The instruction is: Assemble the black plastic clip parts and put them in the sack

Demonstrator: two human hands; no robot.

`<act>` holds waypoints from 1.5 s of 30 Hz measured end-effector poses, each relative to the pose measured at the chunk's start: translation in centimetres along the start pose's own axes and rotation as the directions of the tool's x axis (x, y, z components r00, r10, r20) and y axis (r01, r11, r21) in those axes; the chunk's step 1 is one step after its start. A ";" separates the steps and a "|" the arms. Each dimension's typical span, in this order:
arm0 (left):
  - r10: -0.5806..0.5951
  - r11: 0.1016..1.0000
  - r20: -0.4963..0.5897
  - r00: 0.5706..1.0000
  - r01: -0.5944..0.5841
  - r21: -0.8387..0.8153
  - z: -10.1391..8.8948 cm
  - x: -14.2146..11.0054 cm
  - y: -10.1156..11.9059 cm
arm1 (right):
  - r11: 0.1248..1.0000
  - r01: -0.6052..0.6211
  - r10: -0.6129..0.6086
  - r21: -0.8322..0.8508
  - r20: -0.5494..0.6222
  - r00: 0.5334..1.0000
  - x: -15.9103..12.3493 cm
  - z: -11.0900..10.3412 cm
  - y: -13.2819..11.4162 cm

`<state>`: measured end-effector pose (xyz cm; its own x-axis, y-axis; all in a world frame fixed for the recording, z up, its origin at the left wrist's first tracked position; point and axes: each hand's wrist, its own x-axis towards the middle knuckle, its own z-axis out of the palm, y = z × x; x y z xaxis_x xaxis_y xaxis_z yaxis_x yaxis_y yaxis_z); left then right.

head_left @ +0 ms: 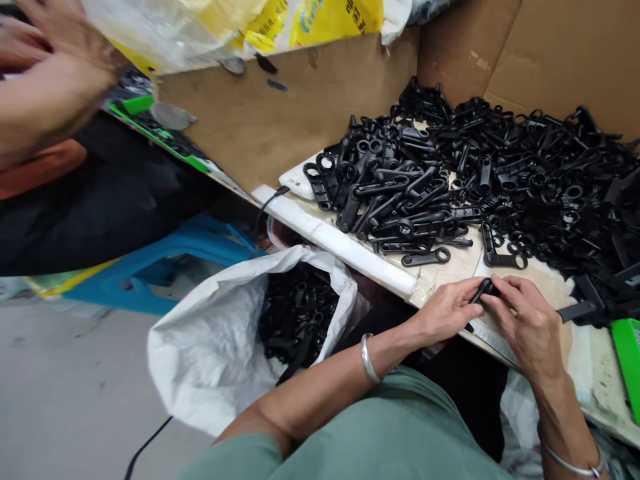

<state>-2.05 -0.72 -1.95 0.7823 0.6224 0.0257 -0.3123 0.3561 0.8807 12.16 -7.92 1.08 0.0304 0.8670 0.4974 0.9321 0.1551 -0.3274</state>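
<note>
My left hand (447, 309) and my right hand (526, 321) meet at the table's front edge, both pinching one small black plastic part (484, 291) between their fingertips. Each wrist wears a silver bangle. Just beyond my hands a large heap of black plastic parts (500, 173) with ring ends covers the table (595, 373). To the left, below the table edge, stands an open white woven sack (210, 347) holding several more of the same black parts (295, 313).
Brown cardboard walls (280, 113) back the table. Another person's hands (50, 80) handle a clear plastic bag at top left. A blue stool (165, 267) stands on the grey floor. A green object (627, 360) lies at the right edge. A white bar (340, 247) edges the table.
</note>
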 end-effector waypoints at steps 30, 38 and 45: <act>0.743 -0.265 0.201 0.639 0.005 0.964 -6.2 -2.6 7.7 | 0.892 -0.451 0.451 0.029 0.015 0.893 -0.7 -0.7 4.8; 0.670 -0.155 -0.018 0.743 0.164 0.974 -10.8 1.1 9.1 | 0.928 -0.208 0.266 -0.309 0.157 0.951 2.7 -0.1 8.3; 0.688 -0.144 -0.015 0.726 0.158 0.977 -12.1 1.0 7.4 | 0.920 -0.146 0.237 -0.365 0.220 0.946 1.9 -0.8 9.4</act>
<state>-10.10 10.94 -1.14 0.3445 0.7074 0.6172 0.6949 -0.6342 0.3390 21.26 -5.21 -0.39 0.1705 0.9613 0.2163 0.9844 -0.1565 -0.0806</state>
